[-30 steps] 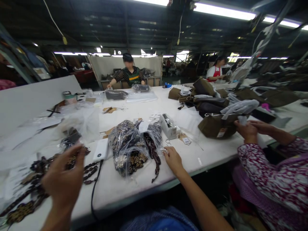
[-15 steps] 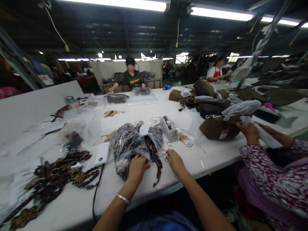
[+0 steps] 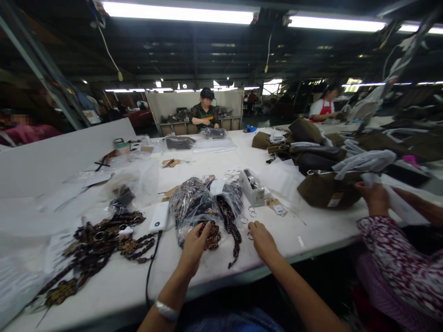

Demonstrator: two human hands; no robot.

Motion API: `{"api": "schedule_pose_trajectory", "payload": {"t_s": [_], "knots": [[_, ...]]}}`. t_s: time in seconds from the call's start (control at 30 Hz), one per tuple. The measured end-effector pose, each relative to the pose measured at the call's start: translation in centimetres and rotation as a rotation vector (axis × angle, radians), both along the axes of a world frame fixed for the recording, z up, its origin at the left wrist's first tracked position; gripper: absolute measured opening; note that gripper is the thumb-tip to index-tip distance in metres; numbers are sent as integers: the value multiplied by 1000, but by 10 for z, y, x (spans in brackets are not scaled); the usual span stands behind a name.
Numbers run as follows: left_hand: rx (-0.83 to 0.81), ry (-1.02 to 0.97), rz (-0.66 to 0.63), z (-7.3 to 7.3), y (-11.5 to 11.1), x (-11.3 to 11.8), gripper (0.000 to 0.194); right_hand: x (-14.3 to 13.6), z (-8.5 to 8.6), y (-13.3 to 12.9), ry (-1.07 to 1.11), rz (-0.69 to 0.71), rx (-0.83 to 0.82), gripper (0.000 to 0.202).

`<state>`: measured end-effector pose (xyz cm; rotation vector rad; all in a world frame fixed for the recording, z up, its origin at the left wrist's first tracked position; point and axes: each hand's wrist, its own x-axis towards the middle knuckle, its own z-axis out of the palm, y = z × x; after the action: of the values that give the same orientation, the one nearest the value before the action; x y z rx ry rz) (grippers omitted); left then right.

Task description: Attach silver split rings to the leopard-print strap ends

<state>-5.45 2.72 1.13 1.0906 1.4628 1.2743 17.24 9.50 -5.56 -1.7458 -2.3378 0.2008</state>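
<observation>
Left hand (image 3: pixel 194 246) now pinches a leopard-print strap (image 3: pixel 210 229) at the open mouth of the clear plastic bag (image 3: pixel 194 207); half a second ago it lay flat on that bag. Right hand (image 3: pixel 262 238) rests on the white table (image 3: pixel 304 230), fingers curled loosely beside a metal ring (image 3: pixel 249 235) at its 10 o'clock; grasp cannot be told. A second dark strap (image 3: pixel 232 230) lies between the hands. Loose straps (image 3: pixel 100 242) sit at 9 o'clock, a white power bank (image 3: pixel 159 216) beside them. A co-worker's hand (image 3: pixel 375 198) holds a brown bag (image 3: pixel 327 191) at 3 o'clock.
</observation>
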Motion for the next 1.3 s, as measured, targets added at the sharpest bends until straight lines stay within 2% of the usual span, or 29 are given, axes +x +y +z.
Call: {"api": "schedule_pose_trajectory", "payload": {"t_s": [0.2, 0.37, 0.57, 0.87, 0.97, 1.07, 1.17, 1.2, 1.3], "knots": [[-63, -370, -14, 7, -10, 4, 25, 8, 0, -8, -13, 17, 26, 36], [-120, -659, 28, 11, -15, 8, 11, 12, -5, -12, 26, 5, 38, 33], [-142, -674, 51, 3, -16, 14, 12, 23, -7, -12, 175, -9, 42, 28], [-185, -648, 46, -10, -15, 14, 16, 33, -6, -38, 388, 11, -51, 19], [-189, -650, 49, -11, -14, 17, 15, 33, -1, -41, 479, -5, -89, 15], [-188, -670, 51, -11, -16, 20, 13, 26, 10, -46, 597, 36, -161, 9], [-197, -680, 33, -9, -18, 24, 16, 8, 23, -56, 748, 113, -285, 19], [-191, -678, 23, -8, -19, 25, 19, -1, 27, -61, 839, 131, -355, 23], [-108, -640, -1, -6, -20, 29, 30, -27, 42, -75, 1286, 102, -665, 46]]}}
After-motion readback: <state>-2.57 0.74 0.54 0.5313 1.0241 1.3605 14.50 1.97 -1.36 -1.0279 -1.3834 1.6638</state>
